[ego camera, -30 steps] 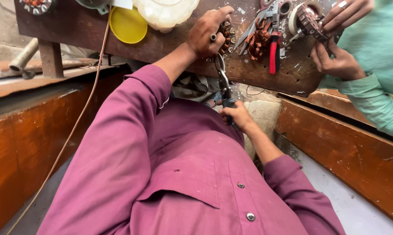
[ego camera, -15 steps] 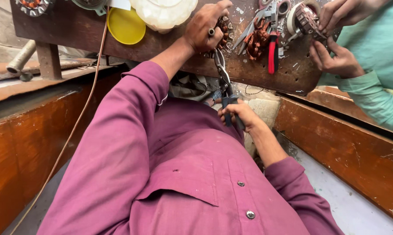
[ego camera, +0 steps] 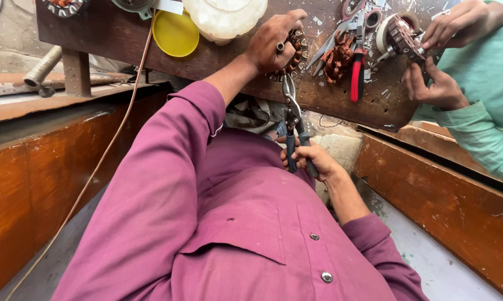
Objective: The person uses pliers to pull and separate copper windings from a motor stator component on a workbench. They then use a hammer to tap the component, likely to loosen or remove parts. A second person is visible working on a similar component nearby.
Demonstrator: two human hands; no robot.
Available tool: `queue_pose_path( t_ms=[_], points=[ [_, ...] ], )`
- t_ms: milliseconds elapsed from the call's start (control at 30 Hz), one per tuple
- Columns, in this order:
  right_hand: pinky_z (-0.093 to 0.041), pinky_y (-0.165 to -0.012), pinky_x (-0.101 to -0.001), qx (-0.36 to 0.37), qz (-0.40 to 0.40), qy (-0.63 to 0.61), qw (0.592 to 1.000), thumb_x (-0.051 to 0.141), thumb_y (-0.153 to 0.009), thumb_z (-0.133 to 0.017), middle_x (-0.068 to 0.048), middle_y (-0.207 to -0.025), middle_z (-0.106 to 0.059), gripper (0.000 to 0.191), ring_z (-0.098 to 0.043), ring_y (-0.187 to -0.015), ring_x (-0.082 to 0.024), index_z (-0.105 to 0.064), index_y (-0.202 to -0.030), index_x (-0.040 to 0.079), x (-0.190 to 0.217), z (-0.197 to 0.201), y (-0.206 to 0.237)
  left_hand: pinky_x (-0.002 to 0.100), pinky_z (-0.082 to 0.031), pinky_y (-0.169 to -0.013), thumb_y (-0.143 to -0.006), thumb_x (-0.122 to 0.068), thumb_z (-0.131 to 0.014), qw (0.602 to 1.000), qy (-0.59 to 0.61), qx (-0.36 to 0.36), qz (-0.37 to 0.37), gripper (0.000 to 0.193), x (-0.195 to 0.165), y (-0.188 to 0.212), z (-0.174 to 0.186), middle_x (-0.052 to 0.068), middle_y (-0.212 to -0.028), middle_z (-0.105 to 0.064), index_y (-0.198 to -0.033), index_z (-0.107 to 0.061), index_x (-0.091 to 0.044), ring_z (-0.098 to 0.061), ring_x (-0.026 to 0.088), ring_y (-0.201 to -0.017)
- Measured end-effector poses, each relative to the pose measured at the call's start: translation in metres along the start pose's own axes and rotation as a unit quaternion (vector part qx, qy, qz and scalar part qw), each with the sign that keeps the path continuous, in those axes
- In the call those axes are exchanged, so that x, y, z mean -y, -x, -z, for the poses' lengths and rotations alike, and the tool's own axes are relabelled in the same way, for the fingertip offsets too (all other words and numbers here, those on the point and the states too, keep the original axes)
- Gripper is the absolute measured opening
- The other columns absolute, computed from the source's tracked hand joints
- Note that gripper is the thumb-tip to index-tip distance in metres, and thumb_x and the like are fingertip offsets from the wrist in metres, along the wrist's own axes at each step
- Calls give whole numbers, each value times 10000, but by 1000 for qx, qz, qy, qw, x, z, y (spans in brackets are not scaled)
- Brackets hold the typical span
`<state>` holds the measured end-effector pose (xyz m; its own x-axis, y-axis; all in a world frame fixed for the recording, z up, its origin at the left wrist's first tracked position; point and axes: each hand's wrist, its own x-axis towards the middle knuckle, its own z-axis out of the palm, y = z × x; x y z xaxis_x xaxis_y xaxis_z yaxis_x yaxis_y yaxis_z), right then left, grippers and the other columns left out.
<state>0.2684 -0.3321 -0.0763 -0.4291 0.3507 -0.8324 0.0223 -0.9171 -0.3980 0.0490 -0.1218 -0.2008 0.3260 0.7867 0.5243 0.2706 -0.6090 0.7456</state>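
Nearest the camera, the right hand (ego camera: 313, 159) has its grip clamped around the dark handles of a pair of long metal pliers (ego camera: 293, 125), whose jaws reach up to the edge of the dark, scarred wooden table (ego camera: 229, 64). There the left hand (ego camera: 274, 40), at the end of a purple sleeve, has its grip clamped on a round motor stator wound with copper wire (ego camera: 296, 53), pressing it against the table top where the pliers meet it. Just beside it lie a tangle of stripped copper wire (ego camera: 337, 58) and a red-handled tool (ego camera: 356, 75). Farther along, a co-worker's two hands (ego camera: 441, 61) in teal sleeves hold another wound stator (ego camera: 402, 36). A yellow round lid (ego camera: 175, 34) sits well apart to the other side.
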Motion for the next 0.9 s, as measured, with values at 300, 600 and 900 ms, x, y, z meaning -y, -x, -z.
queue_pose_path(
  t_ms=[300,600,900],
  points=[
    [-558,-632,-304,-144,58,122,980,28,-812,-593,-104,-871,-681,486,-649,-734,-166,-611,-1294,-28,0,2,-24,462,-536,-1054,-764,-195,-497,999,17,31,10,634,1,-1,1,197,-1053,-695,-1380,-457,-47,-697,354,-1025],
    [-493,-586,-314,-285,162,330,885,107,-831,-706,-54,-707,-640,255,-608,-620,-170,-675,-1065,10,-27,5,-54,513,-509,-1079,-890,-264,-453,998,-17,32,-59,554,-16,-5,21,178,-1064,-606,-1385,-479,-17,-626,337,-1040],
    [-561,-636,-363,-107,134,36,984,62,-763,-655,-106,-836,-681,543,-656,-689,-204,-576,-1296,-5,-41,3,-26,463,-524,-1008,-781,-122,-490,987,-51,-99,114,692,-22,7,-9,228,-1139,-628,-1454,-401,14,-621,363,-1104]
  ],
)
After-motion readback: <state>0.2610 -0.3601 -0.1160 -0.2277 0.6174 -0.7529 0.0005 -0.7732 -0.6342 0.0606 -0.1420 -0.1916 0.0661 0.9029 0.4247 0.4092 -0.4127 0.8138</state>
